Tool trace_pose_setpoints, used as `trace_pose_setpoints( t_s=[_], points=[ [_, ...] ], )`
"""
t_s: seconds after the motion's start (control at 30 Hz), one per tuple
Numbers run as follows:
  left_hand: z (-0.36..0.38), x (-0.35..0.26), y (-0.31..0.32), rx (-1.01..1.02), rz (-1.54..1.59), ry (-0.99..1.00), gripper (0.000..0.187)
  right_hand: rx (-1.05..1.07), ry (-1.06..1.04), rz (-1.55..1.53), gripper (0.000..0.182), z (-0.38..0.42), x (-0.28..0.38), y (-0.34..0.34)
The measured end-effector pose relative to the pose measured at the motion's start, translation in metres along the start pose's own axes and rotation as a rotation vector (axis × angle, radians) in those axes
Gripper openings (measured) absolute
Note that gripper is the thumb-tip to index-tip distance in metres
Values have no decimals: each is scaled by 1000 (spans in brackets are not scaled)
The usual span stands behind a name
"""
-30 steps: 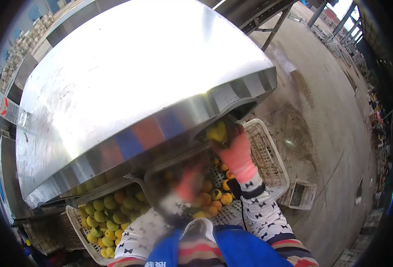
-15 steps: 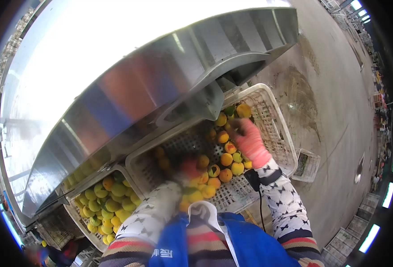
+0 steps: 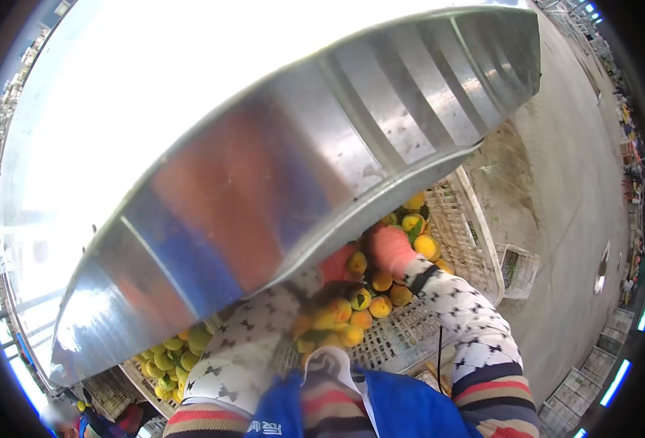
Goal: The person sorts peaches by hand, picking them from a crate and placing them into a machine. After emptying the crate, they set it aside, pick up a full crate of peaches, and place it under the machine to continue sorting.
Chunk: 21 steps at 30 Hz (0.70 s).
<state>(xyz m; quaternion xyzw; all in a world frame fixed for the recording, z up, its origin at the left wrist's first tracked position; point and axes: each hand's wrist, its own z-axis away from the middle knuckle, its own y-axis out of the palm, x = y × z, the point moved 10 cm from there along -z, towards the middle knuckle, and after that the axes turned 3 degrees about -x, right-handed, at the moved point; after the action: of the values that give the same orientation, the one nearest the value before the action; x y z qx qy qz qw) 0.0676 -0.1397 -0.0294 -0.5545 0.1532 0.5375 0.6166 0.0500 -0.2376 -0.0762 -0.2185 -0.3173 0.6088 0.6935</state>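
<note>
A white plastic crate (image 3: 487,252) holds yellow-orange peaches (image 3: 360,320), some with green leaves among them. My right hand (image 3: 392,250), in a pink glove, reaches down among the peaches toward the crate's far side. Its fingertips are hidden beneath the metal rim. My left hand (image 3: 337,265), also gloved in pink, is just left of it, beside a peach (image 3: 357,262). The metal edge covers most of that hand, so its fingers do not show. Whether either hand grips a peach I cannot make out.
A shiny curved metal panel (image 3: 381,109) overhangs the crate and blocks the view of its far part. Left of my arm stands another crate of greener-yellow peaches (image 3: 173,358). A small white crate (image 3: 518,271) rests on the concrete floor (image 3: 571,197) at right.
The view has shifted, and the metal panel now covers more of the crate. My left hand has moved right and farther in, closer to my right hand, which has gone partly under the rim.
</note>
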Motion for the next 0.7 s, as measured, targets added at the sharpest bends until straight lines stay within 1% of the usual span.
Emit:
trace_pose_setpoints(
  t_s=[0.03,0.07,0.13,0.23,0.33,0.37,0.4,0.43,0.47,0.5,0.57,0.6,0.63,0.7],
  points=[
    [-12,3,10,86,-191,26,93,-242,-49,-101,50,47,6,-58],
    [-24,5,20,168,-378,69,93,-186,-36,-506,53,71,-3,-66],
    [-37,4,38,363,-245,66,93,-82,-8,-1317,60,106,-17,-78],
    [-44,14,67,340,-218,-77,91,57,-70,-1779,65,166,-9,-105],
    [-29,27,69,212,-17,-170,92,-158,-461,-2183,68,191,22,-151],
    [-22,29,72,178,129,-141,87,-282,-476,-2121,75,190,21,-152],
    [-12,24,67,152,274,-109,82,-415,-487,-1910,73,195,29,-170],
    [6,26,67,161,493,-156,79,-543,-495,-1695,72,202,41,-194],
    [25,5,42,149,619,-125,75,-666,-500,-1477,70,210,53,-215],
    [45,-18,15,142,746,-92,70,-817,-481,-1114,69,217,65,-234],
    [106,-73,-62,-29,827,-16,65,-968,-424,-883,71,228,91,-264],
    [129,-83,-76,-88,913,-15,62,-1040,-381,-767,72,236,101,-278],
    [153,-93,-89,-149,998,-7,58,-1087,-411,-656,70,234,110,-286],
    [187,-93,-86,-225,1255,-77,53,-1106,-347,-330,70,223,124,-291]
  ],
)
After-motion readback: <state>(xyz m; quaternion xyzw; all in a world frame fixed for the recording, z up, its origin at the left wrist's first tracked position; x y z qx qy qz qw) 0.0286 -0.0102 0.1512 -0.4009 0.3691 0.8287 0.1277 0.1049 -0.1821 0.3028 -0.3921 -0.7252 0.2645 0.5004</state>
